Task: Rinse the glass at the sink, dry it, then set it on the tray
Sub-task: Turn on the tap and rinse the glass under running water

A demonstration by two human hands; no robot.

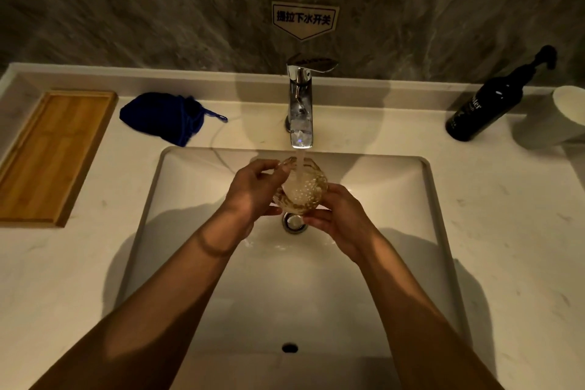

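While both forearms reach over the white basin [411, 199], left hand [253, 190] & right hand [338, 222] clasp the textured clear glass [305, 190] betw. them, tilted under the chrome tap [300, 111] w/ water running in. Farther back on the pale table [506, 215]: bamboo tray [53, 152], blue cloth [161, 117], dark pump bottle [487, 108]. Wall sign [304, 19]: 提拉下水开关.

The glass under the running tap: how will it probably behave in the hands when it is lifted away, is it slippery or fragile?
The glass is wet, with water pouring into it, so it is probably slippery; both the left hand and the right hand cup it. Its rounded body could roll if laid sideways. It looks thin and clear, so it is likely fragile against the sink.
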